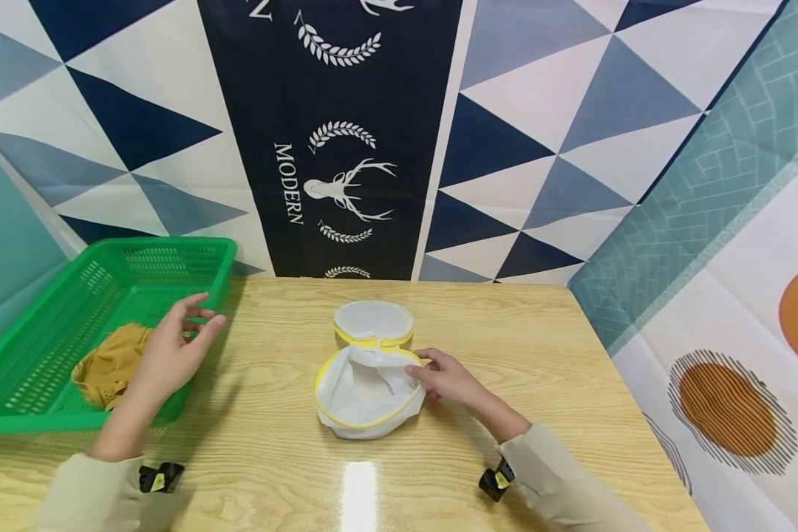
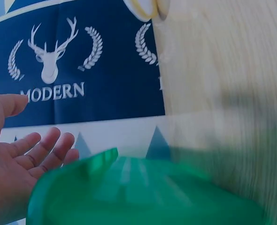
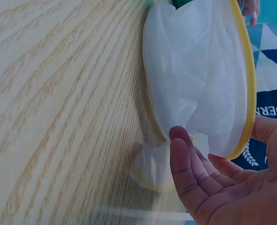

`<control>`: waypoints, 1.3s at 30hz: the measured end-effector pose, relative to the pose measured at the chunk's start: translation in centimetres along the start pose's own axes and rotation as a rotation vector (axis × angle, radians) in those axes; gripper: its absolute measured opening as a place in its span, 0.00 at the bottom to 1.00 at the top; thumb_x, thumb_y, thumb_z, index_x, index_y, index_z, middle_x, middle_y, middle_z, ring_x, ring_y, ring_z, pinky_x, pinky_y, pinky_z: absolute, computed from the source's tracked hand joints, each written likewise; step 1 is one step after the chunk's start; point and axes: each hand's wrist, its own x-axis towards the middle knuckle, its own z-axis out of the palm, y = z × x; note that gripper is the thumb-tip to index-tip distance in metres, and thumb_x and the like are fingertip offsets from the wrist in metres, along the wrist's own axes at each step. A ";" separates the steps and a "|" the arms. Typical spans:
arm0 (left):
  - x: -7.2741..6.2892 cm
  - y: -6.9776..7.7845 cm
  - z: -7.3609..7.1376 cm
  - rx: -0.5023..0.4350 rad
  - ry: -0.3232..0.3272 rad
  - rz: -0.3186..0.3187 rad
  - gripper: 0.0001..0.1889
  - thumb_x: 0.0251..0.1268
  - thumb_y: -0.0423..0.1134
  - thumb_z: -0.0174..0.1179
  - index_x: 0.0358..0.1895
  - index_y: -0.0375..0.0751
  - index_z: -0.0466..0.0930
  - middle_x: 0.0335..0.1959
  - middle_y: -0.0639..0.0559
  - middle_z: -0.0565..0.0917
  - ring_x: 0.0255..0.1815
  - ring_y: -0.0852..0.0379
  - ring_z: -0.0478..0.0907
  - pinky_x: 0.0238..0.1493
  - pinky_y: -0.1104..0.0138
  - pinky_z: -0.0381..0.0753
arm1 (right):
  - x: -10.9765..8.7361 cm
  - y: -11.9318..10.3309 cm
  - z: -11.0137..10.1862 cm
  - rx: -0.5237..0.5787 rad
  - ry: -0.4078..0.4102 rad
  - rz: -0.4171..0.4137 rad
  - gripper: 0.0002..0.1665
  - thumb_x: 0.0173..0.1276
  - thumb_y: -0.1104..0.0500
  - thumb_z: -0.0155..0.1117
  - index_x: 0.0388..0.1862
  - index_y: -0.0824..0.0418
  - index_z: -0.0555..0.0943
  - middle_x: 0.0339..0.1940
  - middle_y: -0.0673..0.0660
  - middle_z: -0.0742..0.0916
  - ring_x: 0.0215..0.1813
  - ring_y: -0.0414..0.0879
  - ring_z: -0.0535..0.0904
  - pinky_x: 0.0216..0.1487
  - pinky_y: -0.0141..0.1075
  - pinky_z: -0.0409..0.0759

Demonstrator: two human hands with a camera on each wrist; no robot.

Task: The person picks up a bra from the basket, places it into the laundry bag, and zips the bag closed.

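fingers on your right hand pinch the edge of the white mesh bag, which sits on the table with its round lid folded back. your left hand is loose and free by the green basket, where a yellow cloth lies.

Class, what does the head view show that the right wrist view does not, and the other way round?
Only the head view: the mustard cloth, which lies in the green basket.

Only the right wrist view: the individual teeth of the yellow zipper on the white mesh bag.

Both: that bag, the right hand holding its edge, the left hand, the wood-grain table, and MODERN lettering, cut off in the right wrist view.
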 end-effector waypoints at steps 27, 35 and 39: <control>-0.7 -6.0 -6.9 0.104 0.023 -0.289 0.36 0.73 0.54 0.39 0.72 0.30 0.46 0.63 0.20 0.59 0.58 0.23 0.59 0.43 0.39 0.66 | -0.2 -0.3 -0.2 0.041 -0.004 -0.032 0.30 0.70 0.52 0.55 0.65 0.66 0.66 0.36 0.60 0.81 0.26 0.42 0.77 0.35 0.43 0.82; -0.1 -12.3 -7.4 0.175 0.041 -0.374 0.40 0.70 0.60 0.37 0.73 0.32 0.44 0.66 0.21 0.56 0.59 0.22 0.58 0.38 0.42 0.68 | -0.1 -0.2 -0.3 0.049 -0.014 -0.025 0.28 0.70 0.55 0.55 0.63 0.69 0.66 0.37 0.62 0.81 0.28 0.42 0.78 0.38 0.45 0.82; 0.5 -17.2 -6.8 0.223 0.079 -0.450 0.44 0.67 0.66 0.36 0.73 0.35 0.43 0.67 0.23 0.55 0.61 0.23 0.57 0.39 0.40 0.68 | -0.3 -0.1 -0.3 0.058 -0.015 -0.026 0.29 0.69 0.53 0.56 0.64 0.67 0.66 0.38 0.62 0.82 0.28 0.42 0.78 0.37 0.44 0.82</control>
